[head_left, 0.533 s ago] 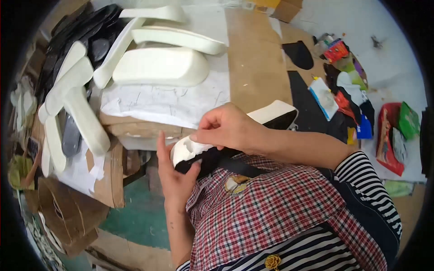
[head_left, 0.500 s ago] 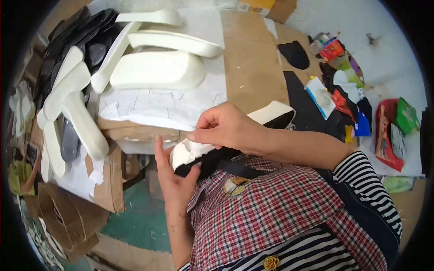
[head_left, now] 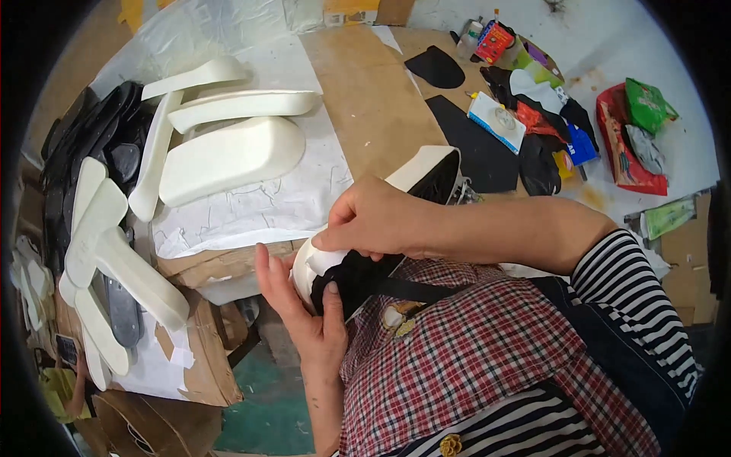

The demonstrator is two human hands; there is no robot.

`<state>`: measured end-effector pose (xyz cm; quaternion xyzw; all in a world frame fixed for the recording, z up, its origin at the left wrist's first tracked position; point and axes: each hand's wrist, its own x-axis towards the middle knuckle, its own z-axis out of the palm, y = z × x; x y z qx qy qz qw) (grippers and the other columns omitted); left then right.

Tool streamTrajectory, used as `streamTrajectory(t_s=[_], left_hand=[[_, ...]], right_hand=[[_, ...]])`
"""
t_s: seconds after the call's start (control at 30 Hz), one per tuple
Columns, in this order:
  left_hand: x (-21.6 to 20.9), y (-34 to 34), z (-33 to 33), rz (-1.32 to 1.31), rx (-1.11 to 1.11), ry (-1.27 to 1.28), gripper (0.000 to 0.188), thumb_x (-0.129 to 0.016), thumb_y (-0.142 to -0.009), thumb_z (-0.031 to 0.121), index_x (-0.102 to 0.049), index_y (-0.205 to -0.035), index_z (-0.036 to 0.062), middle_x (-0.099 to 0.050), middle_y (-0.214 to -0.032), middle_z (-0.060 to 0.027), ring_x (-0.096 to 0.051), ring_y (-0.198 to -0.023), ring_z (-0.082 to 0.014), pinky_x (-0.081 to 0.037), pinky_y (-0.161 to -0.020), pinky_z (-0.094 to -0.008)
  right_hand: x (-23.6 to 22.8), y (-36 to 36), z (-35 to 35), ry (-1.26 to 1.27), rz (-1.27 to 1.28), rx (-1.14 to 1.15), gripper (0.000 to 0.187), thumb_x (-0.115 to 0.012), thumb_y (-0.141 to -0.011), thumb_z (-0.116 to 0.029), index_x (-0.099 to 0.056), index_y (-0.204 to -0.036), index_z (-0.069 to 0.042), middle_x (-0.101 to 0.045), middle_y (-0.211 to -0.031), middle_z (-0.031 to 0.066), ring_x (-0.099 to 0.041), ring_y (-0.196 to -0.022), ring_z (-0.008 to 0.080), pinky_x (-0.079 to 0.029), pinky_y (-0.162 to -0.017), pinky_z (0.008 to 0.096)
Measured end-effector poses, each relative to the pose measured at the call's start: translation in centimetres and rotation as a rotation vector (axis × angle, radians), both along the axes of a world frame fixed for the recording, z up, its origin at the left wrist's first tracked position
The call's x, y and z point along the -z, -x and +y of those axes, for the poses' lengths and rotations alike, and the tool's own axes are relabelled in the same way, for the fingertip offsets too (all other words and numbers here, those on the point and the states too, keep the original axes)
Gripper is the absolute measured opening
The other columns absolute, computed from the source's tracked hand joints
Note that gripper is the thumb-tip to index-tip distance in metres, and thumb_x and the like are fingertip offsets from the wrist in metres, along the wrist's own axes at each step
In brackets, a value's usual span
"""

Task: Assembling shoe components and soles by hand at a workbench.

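My left hand (head_left: pixel 311 324) is closed around the near end of a cream wedge-shaped shoe sole (head_left: pixel 303 268), its thumb pressing on black material (head_left: pixel 344 280) along the side. My right hand (head_left: pixel 381 219) reaches over the top, thumb and forefinger pinching at a thin white sheet (head_left: pixel 324 260) on that end. Beyond the right hand shows a cream end with a black side (head_left: pixel 426 166). My hand hides whether it belongs to the same sole. A black strap (head_left: pixel 415 289) lies across my checked apron (head_left: pixel 487 343), close below the held sole.
Several cream soles (head_left: pixel 232 160) lie on the paper-covered table, with a heap of black soles (head_left: pixel 91 152) at its left. Black sheet pieces (head_left: pixel 483 156), a white packet (head_left: pixel 495 122) and a red bag (head_left: pixel 628 145) are to the right. An open carton (head_left: pixel 152 423) stands lower left.
The view has turned, so the table shifts across it. My right hand still pinches at the sole's near end, where the white sheet and black material now lie differently.
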<state>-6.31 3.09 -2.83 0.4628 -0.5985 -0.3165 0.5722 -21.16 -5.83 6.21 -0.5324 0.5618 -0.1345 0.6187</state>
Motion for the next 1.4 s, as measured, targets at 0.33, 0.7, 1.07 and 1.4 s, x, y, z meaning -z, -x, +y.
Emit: streamTrajectory(t_s=[0.33, 0.7, 1.07, 1.4], left_hand=[[-0.6, -0.7, 1.4, -0.238, 0.044, -0.014, 0.050, -0.054, -0.079, -0.008, -0.048, -0.126, 0.0067, -0.021, -0.143, -0.0187, -0.043, -0.113, -0.0324, -0.039, -0.096, -0.0402], [0.5, -1.3, 2.5, -0.135, 0.012, -0.004, 0.044, -0.060, -0.076, -0.009, -0.057, -0.118, 0.0060, -0.031, -0.138, -0.0165, -0.044, -0.117, -0.0289, -0.042, -0.095, -0.0371], [1.3, -1.0, 3.6, -0.143, -0.093, -0.014, 0.039, -0.063, -0.077, -0.005, -0.060, -0.114, 0.0052, -0.039, -0.130, -0.0175, -0.045, -0.118, -0.0303, -0.039, -0.098, -0.0378], [0.5, 0.1, 3.6, -0.183, -0.164, -0.025, 0.039, -0.066, -0.075, -0.001, -0.060, -0.113, 0.0067, -0.044, -0.126, -0.0164, -0.048, -0.113, -0.0288, -0.040, -0.094, -0.0366]], right_hand=[[0.2, -0.9, 0.6, 0.043, 0.129, -0.065, 0.028, -0.070, -0.076, -0.024, -0.060, -0.063, -0.001, -0.051, -0.053, 0.0027, -0.047, -0.044, 0.0085, -0.036, -0.040, 0.0219], [1.4, -0.5, -0.3, 0.429, 0.228, -0.451, 0.028, -0.071, -0.073, -0.023, -0.064, -0.067, 0.003, -0.058, -0.056, 0.0072, -0.054, -0.051, 0.0125, -0.042, -0.046, 0.0277], [1.6, 1.5, -1.3, 0.609, 0.371, -0.515, 0.024, -0.068, -0.068, -0.023, -0.064, -0.068, 0.001, -0.061, -0.063, 0.0138, -0.060, -0.059, 0.0277, -0.047, -0.056, 0.0358], [4.6, 3.2, 1.3, 1.213, -0.187, -0.748, 0.041, -0.067, -0.066, -0.010, -0.057, -0.104, 0.000, -0.055, -0.105, 0.0140, -0.051, -0.097, 0.0305, -0.044, -0.083, 0.0393]])
